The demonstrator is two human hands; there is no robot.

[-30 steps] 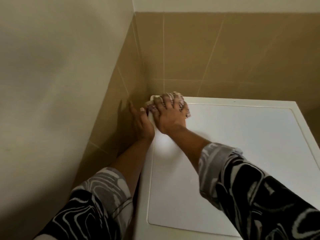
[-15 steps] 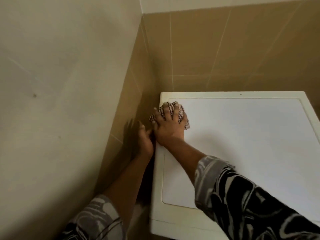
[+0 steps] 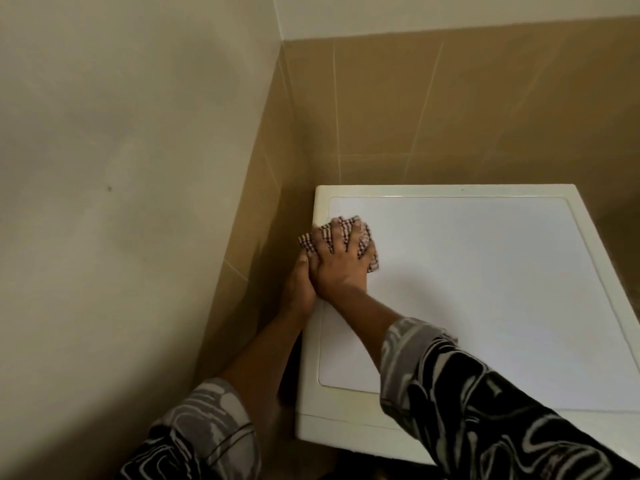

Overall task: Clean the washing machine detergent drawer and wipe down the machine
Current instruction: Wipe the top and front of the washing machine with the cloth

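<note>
Cloth (image 3: 306, 242) pressed under right hand (image 3: 337, 263).

right hand (image 3: 337, 268) lies spread, pressing a checked cloth (image 3: 346, 225) onto the white washer top (image 3: 485, 289) near its left edge. left hand (image 3: 298, 289) sits against the left side, touching the right hand, fingers hidden. tan tiles (image 3: 450, 116) behind.

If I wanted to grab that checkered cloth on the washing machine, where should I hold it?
Probably from above, on its bunched middle. The cloth lies crumpled on the flat machine top, so there are folds to pinch where the right hand presses it. Its left corner pokes past the edge, but the wall is close there.
</note>
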